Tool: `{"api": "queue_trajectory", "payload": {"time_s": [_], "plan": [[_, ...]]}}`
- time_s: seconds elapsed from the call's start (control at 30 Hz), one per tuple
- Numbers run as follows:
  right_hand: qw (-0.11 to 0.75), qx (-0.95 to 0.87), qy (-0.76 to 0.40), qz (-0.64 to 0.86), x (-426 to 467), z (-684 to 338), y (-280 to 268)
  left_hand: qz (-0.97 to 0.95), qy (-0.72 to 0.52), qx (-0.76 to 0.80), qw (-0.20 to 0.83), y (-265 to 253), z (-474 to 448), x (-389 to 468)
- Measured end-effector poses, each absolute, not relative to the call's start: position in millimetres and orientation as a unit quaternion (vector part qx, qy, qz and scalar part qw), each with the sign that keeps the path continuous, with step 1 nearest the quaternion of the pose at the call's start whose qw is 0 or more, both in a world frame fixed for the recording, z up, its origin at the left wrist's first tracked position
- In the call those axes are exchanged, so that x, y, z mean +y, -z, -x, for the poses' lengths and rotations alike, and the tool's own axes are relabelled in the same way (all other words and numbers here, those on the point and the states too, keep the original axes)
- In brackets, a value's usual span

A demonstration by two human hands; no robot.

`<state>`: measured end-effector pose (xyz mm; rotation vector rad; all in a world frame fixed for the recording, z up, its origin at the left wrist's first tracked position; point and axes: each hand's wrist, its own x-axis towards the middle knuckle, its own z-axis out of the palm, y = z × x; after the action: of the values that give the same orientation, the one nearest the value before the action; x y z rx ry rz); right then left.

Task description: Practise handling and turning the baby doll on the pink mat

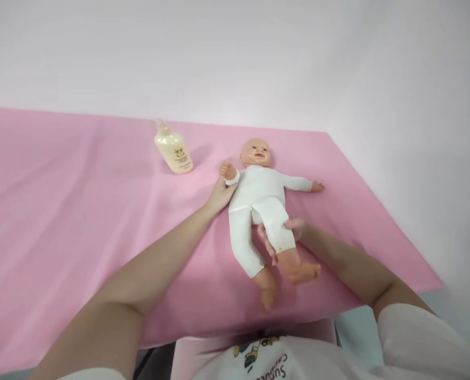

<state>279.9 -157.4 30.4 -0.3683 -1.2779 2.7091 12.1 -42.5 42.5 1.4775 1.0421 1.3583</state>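
Note:
A baby doll (259, 184) with a white cloth body lies on its back on a pink sheet, its head away from me and its feet toward me. My left hand (221, 194) is at the doll's side by the arm on the left, thumb showing; most of its fingers are hidden behind the body. Around the doll's leg on the right, my right hand (296, 228) is wrapped from beneath, with fingertips showing between the legs and the thumb on the outer side.
A pump bottle (174, 152) of pale yellow liquid stands on the pink sheet (80, 211), left of the doll's head. The covered table's right edge slants toward me. A white wall (219, 63) rises behind it.

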Motion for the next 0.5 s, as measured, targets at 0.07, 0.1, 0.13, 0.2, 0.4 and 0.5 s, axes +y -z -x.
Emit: {"api": "queue_trajectory", "payload": {"time_s": [0.07,0.1,0.13,0.2,0.4,0.5], "plan": [[0.013,-0.416,-0.907,0.067,-155.3,-273.4,-25.4,-0.583,-0.535,0.429,0.437,-38.5,-8.4,-37.9],[-0.021,-0.421,-0.907,0.019,-153.3,-270.0,-25.0,-0.581,-0.53,0.432,0.441,-36.9,-6.8,-35.7],[-0.05,-0.428,-0.902,-0.03,-151.1,-267.1,-25.8,-0.579,-0.528,0.434,0.444,-35.6,-5.5,-33.8],[-0.106,-0.449,-0.882,-0.1,-146.8,-263.1,-29.3,-0.577,-0.529,0.435,0.445,-33.3,-4.0,-31.3],[-0.164,-0.5,-0.843,-0.114,-145.7,-259.1,-37.0,-0.584,-0.524,0.427,0.45,-31.6,-3.5,-31.2],[-0.152,-0.537,-0.825,-0.088,-146.2,-255.5,-39.6,-0.586,-0.525,0.417,0.456,-32.9,-3.3,-31.2]]}}
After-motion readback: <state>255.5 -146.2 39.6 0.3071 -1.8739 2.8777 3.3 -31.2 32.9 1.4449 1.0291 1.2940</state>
